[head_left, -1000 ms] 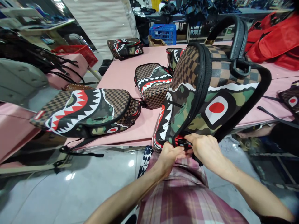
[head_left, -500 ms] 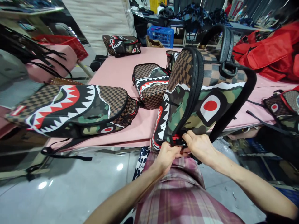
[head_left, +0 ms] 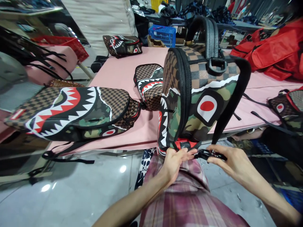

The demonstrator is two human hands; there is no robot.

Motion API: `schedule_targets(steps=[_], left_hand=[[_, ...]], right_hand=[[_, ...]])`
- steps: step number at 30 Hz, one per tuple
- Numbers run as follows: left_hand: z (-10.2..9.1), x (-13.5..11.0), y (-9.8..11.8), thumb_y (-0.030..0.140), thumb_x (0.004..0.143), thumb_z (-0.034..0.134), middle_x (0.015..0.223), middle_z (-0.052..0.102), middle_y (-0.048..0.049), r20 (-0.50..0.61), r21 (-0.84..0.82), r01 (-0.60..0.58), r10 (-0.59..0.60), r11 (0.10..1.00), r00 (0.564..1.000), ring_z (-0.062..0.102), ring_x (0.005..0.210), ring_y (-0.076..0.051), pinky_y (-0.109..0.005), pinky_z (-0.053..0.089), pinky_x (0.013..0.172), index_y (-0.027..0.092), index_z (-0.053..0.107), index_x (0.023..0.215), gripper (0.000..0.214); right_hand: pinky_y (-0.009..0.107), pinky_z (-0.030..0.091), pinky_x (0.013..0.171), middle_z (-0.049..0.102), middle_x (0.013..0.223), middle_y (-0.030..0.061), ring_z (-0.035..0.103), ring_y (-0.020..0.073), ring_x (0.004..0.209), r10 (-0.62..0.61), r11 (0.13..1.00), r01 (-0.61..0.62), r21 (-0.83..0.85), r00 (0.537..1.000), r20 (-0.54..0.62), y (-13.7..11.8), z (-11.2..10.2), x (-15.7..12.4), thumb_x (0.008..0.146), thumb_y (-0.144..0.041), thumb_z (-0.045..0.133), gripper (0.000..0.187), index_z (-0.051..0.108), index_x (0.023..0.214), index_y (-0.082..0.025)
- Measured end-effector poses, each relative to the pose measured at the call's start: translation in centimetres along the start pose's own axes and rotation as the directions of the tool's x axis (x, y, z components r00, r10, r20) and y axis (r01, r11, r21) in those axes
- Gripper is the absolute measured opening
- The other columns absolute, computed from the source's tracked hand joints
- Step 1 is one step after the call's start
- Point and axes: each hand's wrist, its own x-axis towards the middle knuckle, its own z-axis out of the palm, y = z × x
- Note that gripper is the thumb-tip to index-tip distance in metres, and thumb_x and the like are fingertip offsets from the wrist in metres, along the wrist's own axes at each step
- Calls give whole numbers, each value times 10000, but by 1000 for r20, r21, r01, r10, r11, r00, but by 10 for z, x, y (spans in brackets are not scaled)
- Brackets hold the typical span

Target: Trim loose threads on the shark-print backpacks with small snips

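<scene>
A checkered-and-camouflage backpack with shark teeth and a red-and-white eye stands upright at the near table edge, against my lap. Its side zipper is closed, and a red pocket shows low on this side. My left hand is closed at the bag's lower edge, just under that pocket, its fingers gripping the bottom there. To the right of it, my right hand grips a small black tool, apparently thread snips, its tip pointing toward my left fingers. Part of the tool is hidden by the fingers.
Similar backpacks lie on the pink table: one large bag at left, another bag behind mine, one far back. Red bags are piled at right. A blue crate stands beyond the table.
My right hand has moved right, away from the bag's lower edge, with the black tool now showing. The backpack has turned slightly and shifted left, and its red pocket is more exposed.
</scene>
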Motion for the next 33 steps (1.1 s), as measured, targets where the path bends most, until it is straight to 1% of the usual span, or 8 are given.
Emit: schedule_targets(steps=[3, 6, 9, 12, 18, 23, 29, 33], left_hand=[[4, 2, -8, 272, 568, 788, 601, 623, -57, -24, -34, -22, 21, 999, 999, 658, 870, -317, -391, 505, 790, 103, 545, 534, 298], [8, 4, -13, 278, 553, 790, 633, 644, -81, -27, -46, -29, 28, 999, 999, 657, 864, -321, -405, 501, 801, 85, 582, 562, 284], [11, 4, -18, 287, 555, 781, 655, 662, -105, -23, -49, -19, 18, 999, 1000, 653, 874, -313, -411, 494, 819, 84, 590, 571, 279], [12, 4, -23, 293, 547, 779, 613, 646, -76, -43, -60, -14, 11, 998, 999, 663, 815, -279, -399, 496, 818, 110, 553, 512, 293], [12, 3, -26, 314, 596, 739, 542, 587, -28, 12, -40, -22, 23, 999, 1000, 633, 671, -181, -303, 493, 720, 124, 575, 521, 262], [14, 1, -19, 292, 559, 741, 416, 422, 49, -80, -1, 4, -4, 1000, 997, 432, 439, -61, -211, 404, 530, 159, 452, 387, 362], [14, 0, -16, 292, 574, 707, 421, 385, 54, -85, 23, 1, 1, 1000, 996, 346, 434, -55, -203, 319, 463, 162, 457, 405, 329], [13, 0, -17, 305, 579, 701, 431, 395, 50, -81, 22, 1, 1, 1000, 997, 345, 437, -57, -210, 328, 479, 161, 461, 414, 324]], right_hand=[[274, 462, 546, 692, 884, 51, 660, 197, 680, 137, 985, -140, -102, 990, -35, -1, 7, -6, 850, -423, 498, 362, 528, 1117, -180], [265, 450, 557, 687, 882, 47, 659, 187, 714, 187, 971, -190, -145, 982, -34, -12, 17, -4, 881, -373, 447, 259, 551, 1032, -191], [264, 443, 580, 687, 873, 53, 658, 195, 766, 225, 947, -239, -216, 970, -87, -23, 24, 0, 871, -367, 472, 250, 565, 1024, -192], [255, 413, 540, 688, 819, 50, 655, 189, 717, 255, 915, -283, -287, 958, -131, -28, 27, 1, 868, -339, 474, 242, 569, 1026, -183], [251, 302, 462, 699, 756, 25, 653, 182, 637, 360, 847, -354, -397, 931, -62, -36, 28, 5, 839, -295, 491, 168, 624, 893, -208], [252, 289, 467, 701, 753, 41, 656, 187, 663, 374, 827, -348, -442, 927, -31, -42, 29, 13, 843, -301, 467, 204, 643, 883, -205], [260, 278, 460, 702, 769, 28, 651, 187, 638, 361, 831, -328, -450, 933, -13, -38, 31, 15, 849, -311, 454, 212, 645, 859, -221], [259, 269, 459, 706, 780, 21, 653, 190, 632, 366, 827, -326, -458, 931, -1, -36, 32, 16, 852, -313, 446, 217, 645, 871, -227]])
